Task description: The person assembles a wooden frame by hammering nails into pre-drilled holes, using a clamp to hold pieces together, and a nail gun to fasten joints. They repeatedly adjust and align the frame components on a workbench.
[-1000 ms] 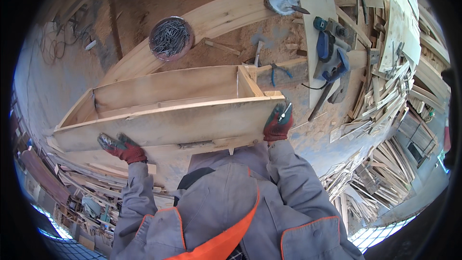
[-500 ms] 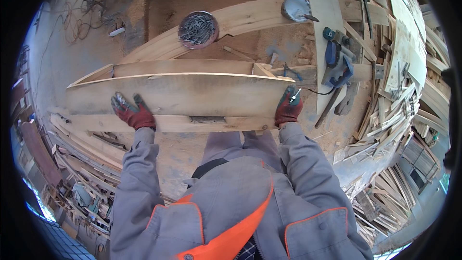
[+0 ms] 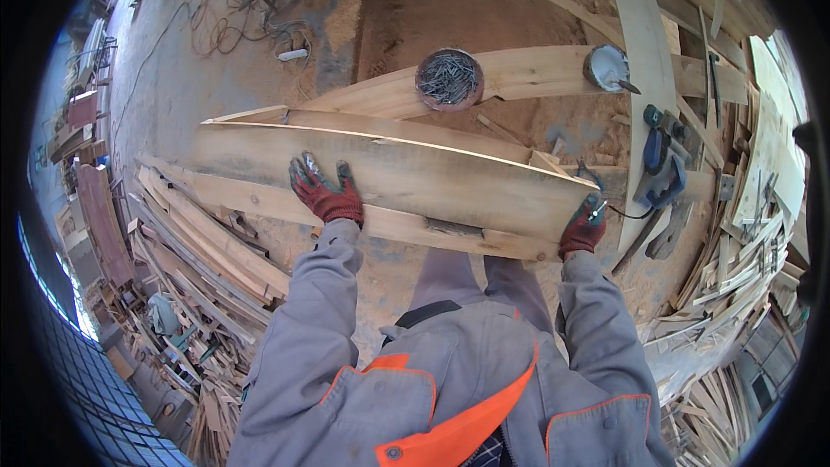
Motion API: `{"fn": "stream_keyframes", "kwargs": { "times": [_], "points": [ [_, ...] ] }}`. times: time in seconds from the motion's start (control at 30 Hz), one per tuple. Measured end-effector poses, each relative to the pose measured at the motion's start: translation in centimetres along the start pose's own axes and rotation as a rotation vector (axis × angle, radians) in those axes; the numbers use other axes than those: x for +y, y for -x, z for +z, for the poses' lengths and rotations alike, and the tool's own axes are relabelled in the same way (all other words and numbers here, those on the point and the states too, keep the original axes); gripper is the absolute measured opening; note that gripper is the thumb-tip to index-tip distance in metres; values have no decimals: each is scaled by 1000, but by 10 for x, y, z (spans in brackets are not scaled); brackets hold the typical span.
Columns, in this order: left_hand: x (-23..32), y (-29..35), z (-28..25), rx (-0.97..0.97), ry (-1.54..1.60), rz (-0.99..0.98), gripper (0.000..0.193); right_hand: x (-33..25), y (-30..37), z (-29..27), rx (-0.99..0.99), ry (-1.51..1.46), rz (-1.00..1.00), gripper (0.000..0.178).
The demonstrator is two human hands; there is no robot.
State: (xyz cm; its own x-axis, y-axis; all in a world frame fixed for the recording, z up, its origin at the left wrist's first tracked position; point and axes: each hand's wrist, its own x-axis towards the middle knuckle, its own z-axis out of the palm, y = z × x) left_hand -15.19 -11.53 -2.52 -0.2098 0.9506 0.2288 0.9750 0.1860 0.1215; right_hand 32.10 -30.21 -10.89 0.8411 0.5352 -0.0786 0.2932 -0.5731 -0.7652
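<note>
A long wooden frame of boards [image 3: 432,169] lies across in front of me, its right end dipping toward me in the view. Along its near side runs a notched plank [image 3: 389,223]. My left hand [image 3: 327,193], in a red and dark glove, rests on the broad board's face with fingers spread. At the frame's right end, my right hand [image 3: 583,227], gloved alike, is closed around the board's end. A small shiny piece shows at its fingers; its kind is unclear. Beyond the frame stands a round container of nails [image 3: 450,78].
A white bowl [image 3: 608,67] with a tool in it and a blue power planer [image 3: 664,164] are at the right. Wood scraps [image 3: 726,268] pile up there, and stacked planks [image 3: 207,229] lie at the left. Tangled cables [image 3: 225,22] are far left.
The view has turned, so the surroundings sit further right and the frame now slopes down to the right. Both hands keep about the same places on the frame.
</note>
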Motion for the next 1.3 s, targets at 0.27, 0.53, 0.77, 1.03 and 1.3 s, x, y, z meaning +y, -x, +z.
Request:
{"fn": "stream_keyframes", "kwargs": {
  "times": [0.27, 0.53, 0.77, 1.03, 1.3],
  "points": [
    [2, 0, -4, -24, -24, -8, 80, 5, -3, 0, -17, 34, 69, 36],
    [-1, 0, -1, 1, -12, 15, 81, -1, -2, -3, 5, 168, -6, 27],
    [-2, 0, 0, 24, 21, 27, 80, -6, -1, -1, 28, 153, 29, 29],
    [-2, 0, 3, 40, 5, 25, 80, -3, 0, 1, 36, 86, -12, 32],
    [-5, 1, 5, 17, 3, 7, 82, -3, 0, 1, 5, -9, 47, 32]
  ]
}}
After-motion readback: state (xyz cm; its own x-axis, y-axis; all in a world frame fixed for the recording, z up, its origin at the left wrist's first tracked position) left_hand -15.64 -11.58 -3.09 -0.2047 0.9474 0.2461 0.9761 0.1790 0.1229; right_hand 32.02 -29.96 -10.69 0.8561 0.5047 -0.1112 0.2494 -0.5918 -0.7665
